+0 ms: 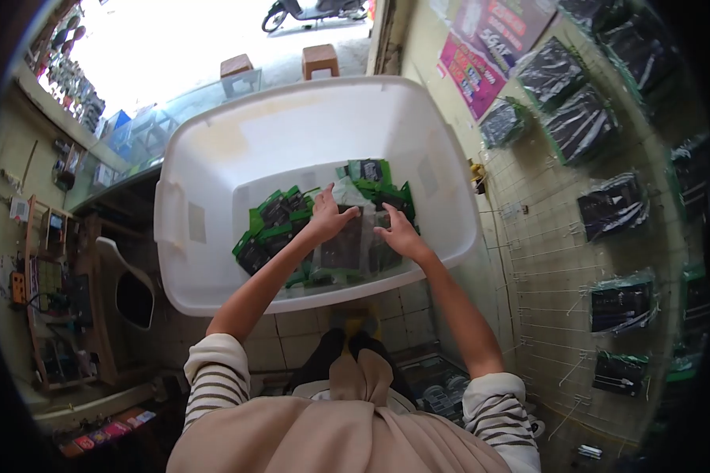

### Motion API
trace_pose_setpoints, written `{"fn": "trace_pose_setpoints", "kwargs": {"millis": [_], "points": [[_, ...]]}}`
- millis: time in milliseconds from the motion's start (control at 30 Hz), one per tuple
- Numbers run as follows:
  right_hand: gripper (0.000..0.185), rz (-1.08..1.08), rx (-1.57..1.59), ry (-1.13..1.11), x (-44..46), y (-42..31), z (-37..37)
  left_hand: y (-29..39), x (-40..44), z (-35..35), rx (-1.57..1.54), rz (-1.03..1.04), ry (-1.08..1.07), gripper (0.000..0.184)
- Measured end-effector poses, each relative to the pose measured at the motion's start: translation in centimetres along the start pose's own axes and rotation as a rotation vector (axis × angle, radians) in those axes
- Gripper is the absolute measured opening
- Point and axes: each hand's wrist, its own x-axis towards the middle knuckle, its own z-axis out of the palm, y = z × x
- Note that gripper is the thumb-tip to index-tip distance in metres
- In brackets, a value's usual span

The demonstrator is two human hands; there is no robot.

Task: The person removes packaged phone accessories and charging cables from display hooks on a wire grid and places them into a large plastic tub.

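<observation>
Both hands reach into a large white plastic tub (205,280) holding many green and black plastic packets (274,211). My left hand (329,215) is over the middle of the pile, its fingers apart, beside a clear plastic bag with dark contents (343,244). To the right of that bag is my right hand (401,231), fingers spread, close to the packets on that side. Neither hand visibly grips anything. Whether the fingertips touch the clear bag cannot be made out.
Packaged items (580,122) hang from hooks on the right wall. A glass counter (146,134) stands behind the tub at left, with two brown stools (320,58) beyond. At far left are a white-framed chair (122,264) and a wooden shelf (47,292).
</observation>
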Motion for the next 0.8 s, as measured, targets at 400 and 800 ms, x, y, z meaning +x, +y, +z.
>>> {"fn": "trace_pose_setpoints", "kwargs": {"millis": [400, 800], "points": [[0.035, -0.196, 0.384, 0.827, -0.9, 3.1, -18.3, 19.6, 9.2, 7.1, -0.612, 0.441, -0.155, 0.068], [0.039, -0.183, 0.148, 1.218, 9.9, 15.6, -22.7, 22.6, 29.0, 20.4, -0.831, 0.454, -0.181, 0.057]]}}
